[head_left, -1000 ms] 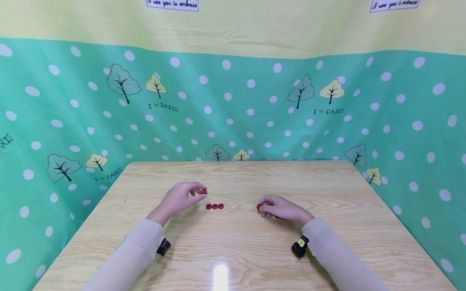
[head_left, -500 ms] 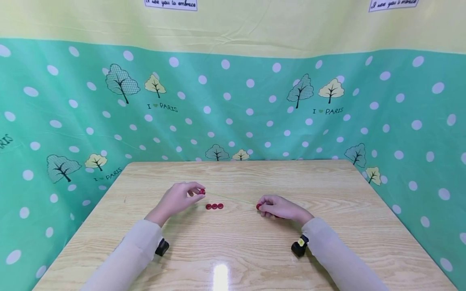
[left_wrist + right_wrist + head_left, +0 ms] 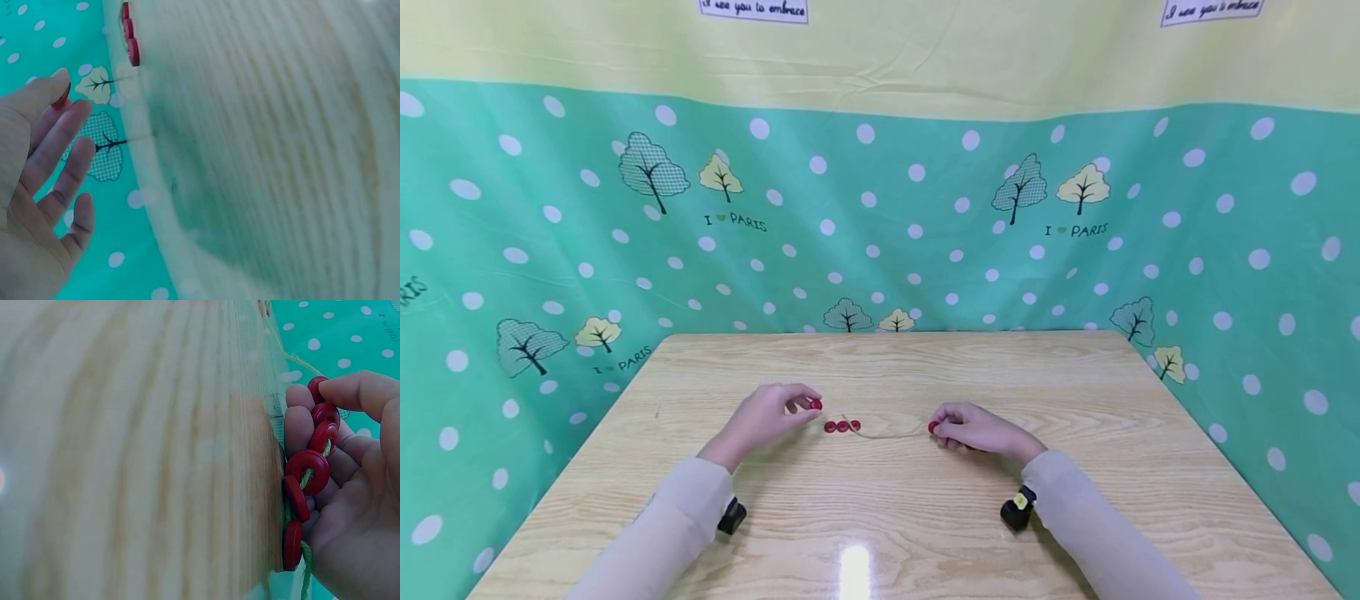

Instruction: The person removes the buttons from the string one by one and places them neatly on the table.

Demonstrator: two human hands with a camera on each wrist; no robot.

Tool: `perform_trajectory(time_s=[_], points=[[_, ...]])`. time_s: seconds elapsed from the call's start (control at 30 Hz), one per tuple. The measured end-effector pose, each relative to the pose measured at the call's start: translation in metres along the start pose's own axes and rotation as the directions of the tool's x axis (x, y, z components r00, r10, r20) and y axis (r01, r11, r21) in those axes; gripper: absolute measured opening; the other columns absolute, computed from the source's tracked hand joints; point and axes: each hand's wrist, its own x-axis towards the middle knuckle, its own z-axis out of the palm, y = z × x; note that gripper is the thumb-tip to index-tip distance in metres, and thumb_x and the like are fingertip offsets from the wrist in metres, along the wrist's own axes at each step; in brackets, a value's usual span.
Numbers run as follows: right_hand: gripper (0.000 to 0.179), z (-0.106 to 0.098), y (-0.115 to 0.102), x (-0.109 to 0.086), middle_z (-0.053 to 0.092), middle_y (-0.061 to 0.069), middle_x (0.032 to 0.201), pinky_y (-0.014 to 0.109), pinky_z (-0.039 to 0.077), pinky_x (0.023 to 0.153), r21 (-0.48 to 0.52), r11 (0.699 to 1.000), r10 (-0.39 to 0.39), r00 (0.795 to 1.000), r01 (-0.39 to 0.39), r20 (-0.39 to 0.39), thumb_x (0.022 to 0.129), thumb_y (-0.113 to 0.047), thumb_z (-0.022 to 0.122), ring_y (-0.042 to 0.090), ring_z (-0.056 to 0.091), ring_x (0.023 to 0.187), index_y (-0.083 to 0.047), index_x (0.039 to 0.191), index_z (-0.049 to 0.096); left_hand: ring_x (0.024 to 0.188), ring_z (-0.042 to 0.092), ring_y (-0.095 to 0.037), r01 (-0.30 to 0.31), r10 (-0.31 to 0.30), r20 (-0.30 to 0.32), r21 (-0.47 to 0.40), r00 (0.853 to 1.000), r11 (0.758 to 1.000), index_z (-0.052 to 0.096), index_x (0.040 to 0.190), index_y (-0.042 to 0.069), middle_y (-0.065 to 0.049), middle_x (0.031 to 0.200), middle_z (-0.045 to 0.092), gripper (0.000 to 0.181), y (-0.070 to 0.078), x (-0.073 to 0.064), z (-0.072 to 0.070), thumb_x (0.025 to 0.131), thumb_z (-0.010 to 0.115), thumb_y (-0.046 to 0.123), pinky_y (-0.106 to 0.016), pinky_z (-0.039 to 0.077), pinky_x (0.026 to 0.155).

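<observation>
My left hand [image 3: 767, 419] pinches one red button [image 3: 816, 405] between thumb and fingers, a little above the table; its other fingers are spread in the left wrist view. On the table beside it, three red buttons [image 3: 842, 427] sit in a row. My right hand [image 3: 976, 427] grips a string of red buttons, pinching the top button [image 3: 317, 389] with thumb and fingertips. Several more buttons [image 3: 307, 471] hang along the palm, threaded on a green cord [image 3: 306, 569]. From the right hand the cord's slack end [image 3: 887, 437] runs left to the row, apart from the left hand's button.
The wooden table [image 3: 880, 517] lies under both hands. Behind it and at its sides hangs a green dotted curtain [image 3: 880, 225]. Black wrist cameras [image 3: 1017, 512] sit under both wrists.
The cord was taut between the hands; now its left end is free of the left hand's button and sags by the row. The left hand has lowered slightly; the right stays still.
</observation>
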Motion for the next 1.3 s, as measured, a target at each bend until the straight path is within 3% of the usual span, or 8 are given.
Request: perform_trajectory(time_s=[0.63, 1.0, 1.3], points=[[0.023, 0.002, -0.002, -0.002, 0.064, 0.009, 0.09, 0.023, 0.04, 0.054, -0.016, 1.0, 0.008, 1.0, -0.009, -0.007, 0.104, -0.022, 0.055, 0.017, 0.05, 0.066, -0.001, 0.113, 0.06, 0.083, 0.061, -0.007, 0.031, -0.032, 0.084, 0.007, 0.996, 0.999, 0.076, 0.109, 0.019, 0.011, 0.095, 0.069, 0.023, -0.009, -0.001, 0.019, 0.088, 0.079, 0.03, -0.037, 0.052, 0.08], [0.024, 0.003, -0.002, -0.001, 0.064, 0.01, 0.09, 0.023, 0.041, 0.056, -0.008, 1.0, 0.004, 1.0, -0.004, -0.002, 0.104, -0.022, 0.055, 0.017, 0.051, 0.068, 0.0, 0.113, 0.06, 0.077, 0.056, -0.007, 0.018, -0.022, 0.076, 0.055, 0.997, 0.998, 0.077, 0.107, 0.017, 0.01, 0.087, 0.064, 0.02, -0.01, -0.001, 0.022, 0.088, 0.079, 0.024, -0.033, 0.049, 0.072], [0.023, 0.003, -0.004, -0.001, 0.064, 0.009, 0.09, 0.024, 0.042, 0.057, -0.014, 1.0, 0.006, 1.0, -0.006, -0.004, 0.104, -0.022, 0.055, 0.018, 0.051, 0.069, -0.001, 0.113, 0.06, 0.08, 0.058, -0.006, 0.025, -0.03, 0.082, 0.055, 0.996, 0.998, 0.077, 0.109, 0.016, 0.011, 0.088, 0.066, 0.022, -0.012, 0.0, 0.023, 0.089, 0.079, 0.023, -0.035, 0.051, 0.077]])
